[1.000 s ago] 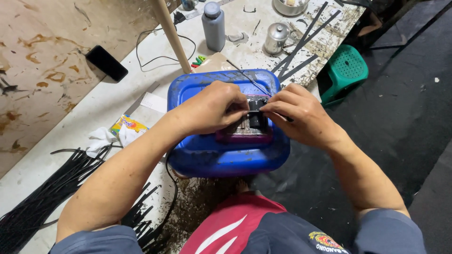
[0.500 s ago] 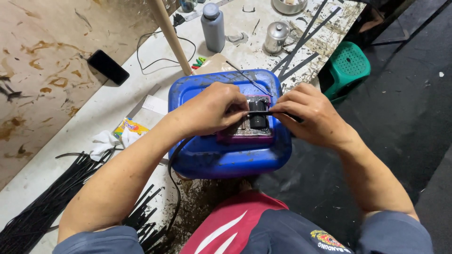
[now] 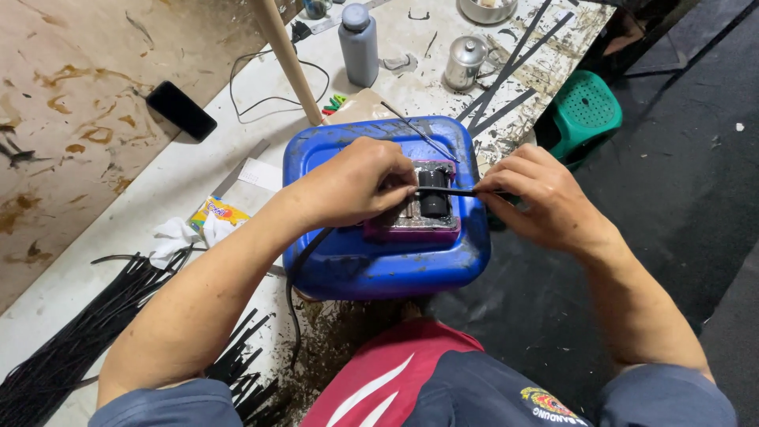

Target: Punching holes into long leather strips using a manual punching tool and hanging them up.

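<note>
A yellow snack wrapper with bright print lies flat on the white bench, just left of the blue plastic container and beside a crumpled white cloth. A white paper slip rests near the container's upper left corner. A grey cylindrical bottle stands upright further back, and a black phone lies on the brown board at left.

The thin black strip runs horizontally, long axis left to right, across the small dark device in its pink tray on top of the container. The left hand pinches the strip's left end, fingers curled over the device. The right hand pinches the right end between thumb and forefinger.
</note>
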